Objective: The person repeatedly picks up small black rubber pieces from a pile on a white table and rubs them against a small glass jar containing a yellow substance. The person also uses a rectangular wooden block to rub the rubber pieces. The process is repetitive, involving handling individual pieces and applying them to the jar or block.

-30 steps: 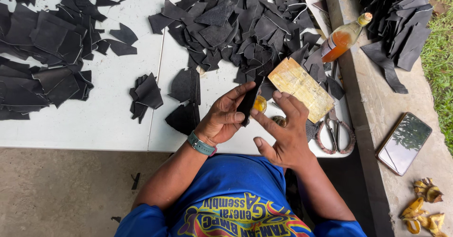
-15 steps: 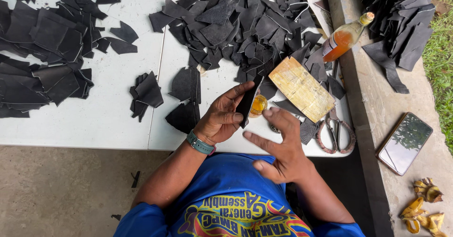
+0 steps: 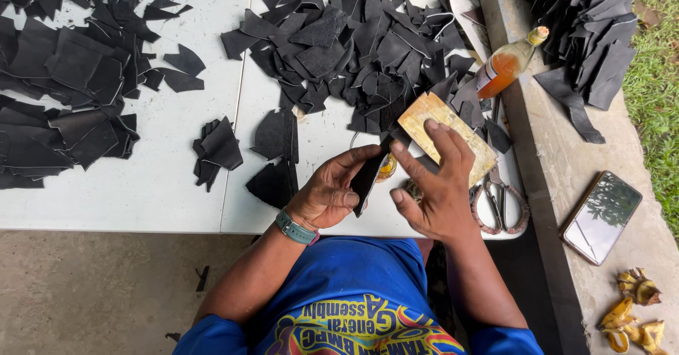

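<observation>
Two hands work at frame centre: left hand grips a black scrap; right hand spread wide, fingers over a tan block.

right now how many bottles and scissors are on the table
2: one glass bottle of orange liquid lying at the white table's far right edge, and one pair of metal scissors just right of the right hand. The black scraps may hide more.

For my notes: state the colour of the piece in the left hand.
Black piece, held in the left hand; head view.
</observation>
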